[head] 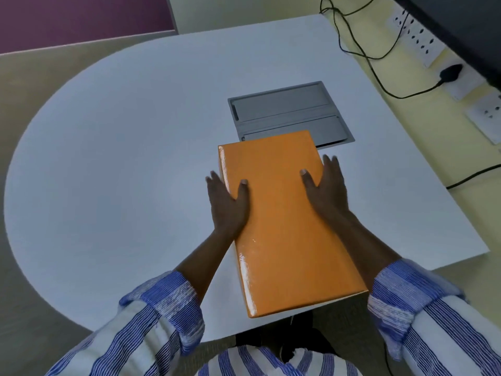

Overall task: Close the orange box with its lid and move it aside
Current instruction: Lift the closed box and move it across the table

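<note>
A glossy orange box with its lid on lies lengthwise in front of me on the white table. Its near end sticks out past the table's front edge. My left hand clasps the box's left long side, thumb on top of the lid and fingers down the side. My right hand clasps the right long side the same way. Whether the box rests on the table or is lifted a little, I cannot tell.
A grey metal cable hatch is set into the table just beyond the box. Black cables and white wall sockets lie along the right side. The table's round end curves away to the left.
</note>
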{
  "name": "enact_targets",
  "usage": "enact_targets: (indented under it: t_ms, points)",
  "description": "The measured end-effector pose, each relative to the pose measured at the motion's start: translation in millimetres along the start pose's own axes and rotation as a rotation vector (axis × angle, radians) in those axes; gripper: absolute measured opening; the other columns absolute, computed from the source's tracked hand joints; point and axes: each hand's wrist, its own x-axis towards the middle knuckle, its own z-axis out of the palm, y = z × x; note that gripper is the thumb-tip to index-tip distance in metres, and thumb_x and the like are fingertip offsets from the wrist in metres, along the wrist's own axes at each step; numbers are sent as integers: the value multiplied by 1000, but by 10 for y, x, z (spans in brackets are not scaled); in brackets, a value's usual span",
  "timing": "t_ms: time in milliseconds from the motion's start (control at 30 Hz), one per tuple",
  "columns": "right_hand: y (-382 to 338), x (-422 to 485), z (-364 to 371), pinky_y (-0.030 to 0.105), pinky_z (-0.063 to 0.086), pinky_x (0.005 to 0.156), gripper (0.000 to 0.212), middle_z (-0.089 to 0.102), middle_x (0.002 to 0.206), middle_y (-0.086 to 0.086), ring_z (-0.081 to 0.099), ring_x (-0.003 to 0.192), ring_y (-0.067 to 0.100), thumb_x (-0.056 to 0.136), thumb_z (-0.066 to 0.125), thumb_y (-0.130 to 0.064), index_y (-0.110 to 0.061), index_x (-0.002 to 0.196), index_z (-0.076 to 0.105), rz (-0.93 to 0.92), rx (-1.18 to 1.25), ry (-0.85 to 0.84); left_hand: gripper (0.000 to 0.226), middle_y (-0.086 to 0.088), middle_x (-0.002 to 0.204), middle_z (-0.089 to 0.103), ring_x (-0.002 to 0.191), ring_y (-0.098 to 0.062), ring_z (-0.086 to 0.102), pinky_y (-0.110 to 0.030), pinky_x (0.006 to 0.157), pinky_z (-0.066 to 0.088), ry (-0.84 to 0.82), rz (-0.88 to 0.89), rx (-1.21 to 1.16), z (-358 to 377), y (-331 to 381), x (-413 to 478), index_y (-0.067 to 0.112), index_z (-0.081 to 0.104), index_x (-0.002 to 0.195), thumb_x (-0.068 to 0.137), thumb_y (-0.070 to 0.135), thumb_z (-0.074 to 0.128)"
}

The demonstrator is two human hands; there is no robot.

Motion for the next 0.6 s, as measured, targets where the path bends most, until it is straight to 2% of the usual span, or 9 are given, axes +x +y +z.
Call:
enact_targets:
  t_ms: [67,100,167,200,300,400,500,600]
  points:
    - [117,-61,-104,51,37,114,79,38,159,13,40,143,32,94,48,-63,-15,155,32,198,104,-113,91,-7,170,20,154,-33,25,-58,122,24,-87,-199,-129,-50,-98,-34,25,11,163,93,74,41]
    - [190,-84,-147,51,44,108,78,51,148,12,52,131,33,91,49,-68,-17,149,42,279,162,-177,89,-8,164,35,147,-35,40,-61,117,34,-146,-280,-239,-77,-151,-59,26,22,161,90,78,40]
    - [325,-118,-214,51,52,98,76,67,126,8,66,108,30,84,53,-75,-19,135,56,394,302,-295,74,-9,140,64,125,-35,64,-57,101,54,-304,-366,-568,-108,-242,-134,31,50,145,88,77,39]
    - [373,-116,-235,51,54,96,75,69,120,6,67,103,29,81,55,-77,-19,130,59,426,367,-346,67,-8,132,70,118,-35,68,-52,93,59,-388,-379,-712,-113,-261,-179,33,58,138,90,76,39]
    - [439,-72,-259,43,57,82,74,70,113,3,69,98,26,77,62,-76,-21,127,59,433,449,-420,60,-12,132,70,115,-35,70,-48,82,60,-529,-393,-932,-87,-238,-262,36,69,128,95,73,35]
    - [466,-20,-315,31,53,63,64,71,106,-2,70,90,20,74,67,-75,-26,115,59,403,482,-426,62,-14,135,68,115,-36,70,-46,80,61,-504,-413,-962,-26,-156,-296,33,65,132,95,72,36]
    - [572,67,-488,30,52,61,64,72,105,-3,71,90,20,73,69,-73,-26,116,61,384,511,-435,67,-13,136,67,118,-37,68,-48,83,60,-489,-391,-979,125,-40,-333,29,54,144,96,72,35]
    - [741,219,-767,30,52,62,68,70,106,-4,70,92,19,74,69,-73,-25,121,60,359,512,-406,67,-13,139,64,123,-40,64,-53,89,57,-486,-381,-986,402,218,-384,30,49,147,97,71,33]
